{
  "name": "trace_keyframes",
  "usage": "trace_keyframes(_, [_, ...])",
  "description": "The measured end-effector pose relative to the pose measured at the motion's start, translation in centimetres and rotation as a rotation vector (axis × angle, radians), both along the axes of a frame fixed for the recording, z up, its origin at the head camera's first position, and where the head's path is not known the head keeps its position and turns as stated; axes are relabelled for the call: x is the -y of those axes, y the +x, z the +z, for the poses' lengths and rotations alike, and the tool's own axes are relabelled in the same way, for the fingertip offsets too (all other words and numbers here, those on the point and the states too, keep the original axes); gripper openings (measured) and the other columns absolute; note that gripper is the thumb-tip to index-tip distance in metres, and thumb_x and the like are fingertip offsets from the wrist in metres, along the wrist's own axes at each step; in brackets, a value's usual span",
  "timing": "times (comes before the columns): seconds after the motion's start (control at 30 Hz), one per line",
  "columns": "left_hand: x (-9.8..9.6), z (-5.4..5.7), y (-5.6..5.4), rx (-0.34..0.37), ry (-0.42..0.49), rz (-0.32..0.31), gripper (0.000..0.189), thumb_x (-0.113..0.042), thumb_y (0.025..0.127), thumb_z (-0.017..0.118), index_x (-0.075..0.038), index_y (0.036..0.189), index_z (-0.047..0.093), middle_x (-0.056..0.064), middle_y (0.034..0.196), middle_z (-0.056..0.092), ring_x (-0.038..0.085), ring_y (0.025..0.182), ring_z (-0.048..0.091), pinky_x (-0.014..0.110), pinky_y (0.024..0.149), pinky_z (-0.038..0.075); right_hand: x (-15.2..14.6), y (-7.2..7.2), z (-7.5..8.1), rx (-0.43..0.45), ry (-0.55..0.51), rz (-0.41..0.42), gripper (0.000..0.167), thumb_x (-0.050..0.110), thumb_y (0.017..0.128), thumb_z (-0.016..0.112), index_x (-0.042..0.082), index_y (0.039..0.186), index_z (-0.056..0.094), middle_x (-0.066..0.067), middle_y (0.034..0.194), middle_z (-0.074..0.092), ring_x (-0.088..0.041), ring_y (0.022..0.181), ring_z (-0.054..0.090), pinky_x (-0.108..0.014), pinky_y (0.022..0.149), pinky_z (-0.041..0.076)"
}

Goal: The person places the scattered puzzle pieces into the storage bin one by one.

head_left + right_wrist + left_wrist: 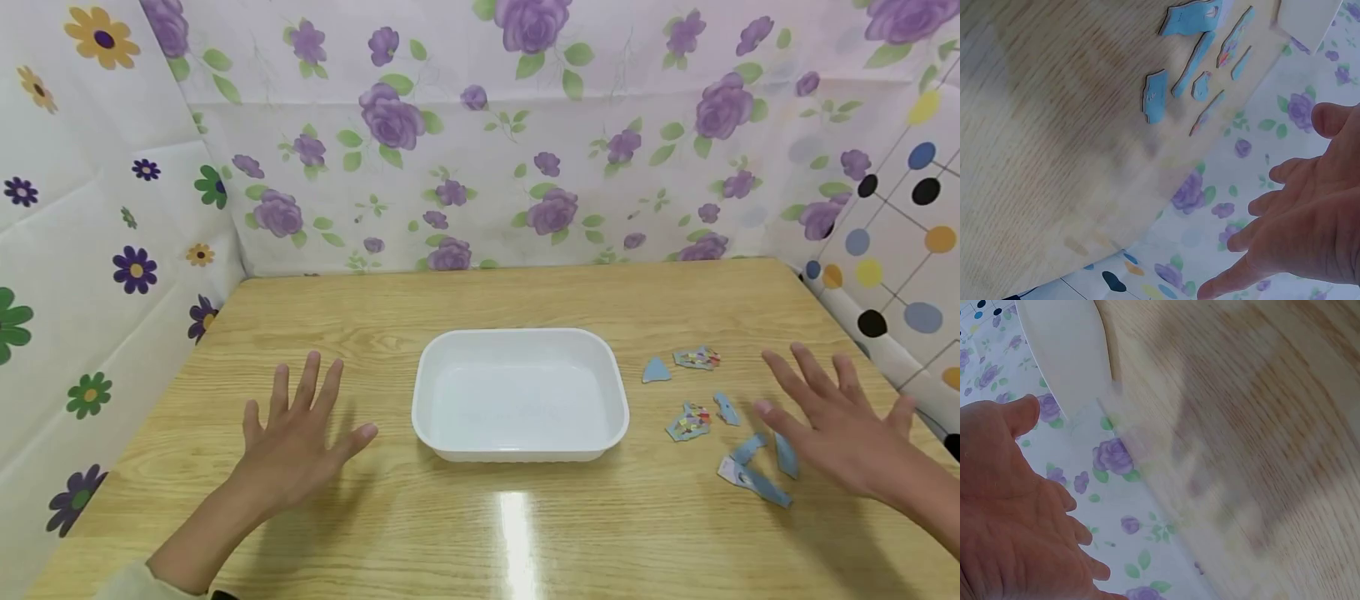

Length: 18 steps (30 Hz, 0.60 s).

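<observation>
My left hand (292, 446) hovers over the table left of the white tray, fingers spread and nothing in it. On the far right, my right hand (843, 429) is spread the same way, holding nothing, close beside several flat puzzle pieces. One light blue piece (786, 456) lies right by its thumb side. Nearer the tray are two multicoloured pieces, one at the back (697, 358) and one in front (688, 422), plus a small blue triangular piece (656, 370). In the right wrist view the blue pieces (1155, 97) show thick cut edges.
A white rectangular tray (521, 454) with a bare inside stands mid-table. The wooden table (360, 533) meets a purple-flowered cloth (551, 212) at its back edge. Patterned cloths hang at the left (82, 350) and right (900, 275) sides.
</observation>
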<state>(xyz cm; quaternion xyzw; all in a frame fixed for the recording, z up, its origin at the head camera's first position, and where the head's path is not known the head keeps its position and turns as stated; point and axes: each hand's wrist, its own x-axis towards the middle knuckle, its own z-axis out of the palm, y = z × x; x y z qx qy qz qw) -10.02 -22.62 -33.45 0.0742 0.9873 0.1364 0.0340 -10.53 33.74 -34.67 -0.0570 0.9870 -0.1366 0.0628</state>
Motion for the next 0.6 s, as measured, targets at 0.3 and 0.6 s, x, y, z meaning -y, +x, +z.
trace_keyframes(0.3, [-0.3,0.1,0.2,0.001,0.021,-0.002,0.092,-0.069,0.093,0.037,-0.017,0.155,-0.008,0.008,0.157,-0.02,0.037,0.138,-0.03,0.08,0.098,-0.011,-0.4,-0.5,0.4,-0.023,0.011,-0.005,0.075,0.051,0.102,0.034,0.019,0.154,-0.01,-0.016,0.153,-0.027,-0.042,0.129,-0.039,-0.066,0.074,-0.042])
trace_keyframes(0.6, [-0.7,0.1,0.1,-0.003,0.02,-0.01,0.093,-0.07,0.092,0.037,-0.017,0.155,-0.007,0.009,0.158,-0.019,0.037,0.138,-0.029,0.08,0.099,-0.01,-0.8,-1.5,0.4,0.006,0.018,-0.023,0.077,0.054,0.101,0.033,0.019,0.153,-0.012,-0.02,0.153,-0.025,-0.05,0.129,-0.033,-0.076,0.073,-0.036])
